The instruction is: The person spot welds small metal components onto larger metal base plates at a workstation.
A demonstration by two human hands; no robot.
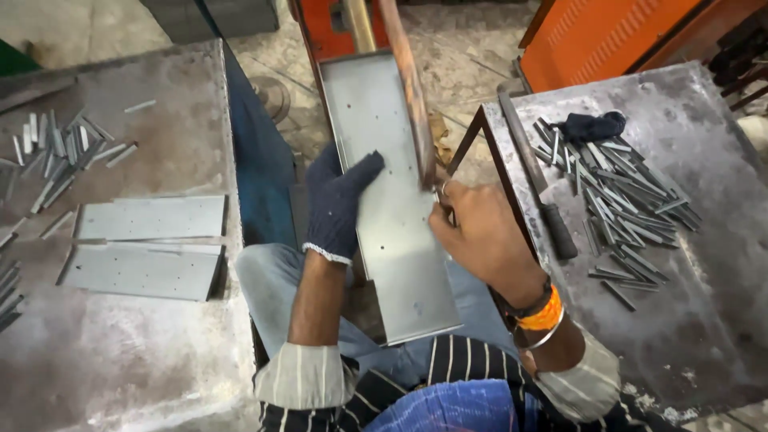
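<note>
Metal strips (620,204) on grey right table (704,320)

Long metal tray (392,240) on lap between two tables, flat panels (148,248) on left table (120,360), small strips (624,208) on right table (704,304)
</note>
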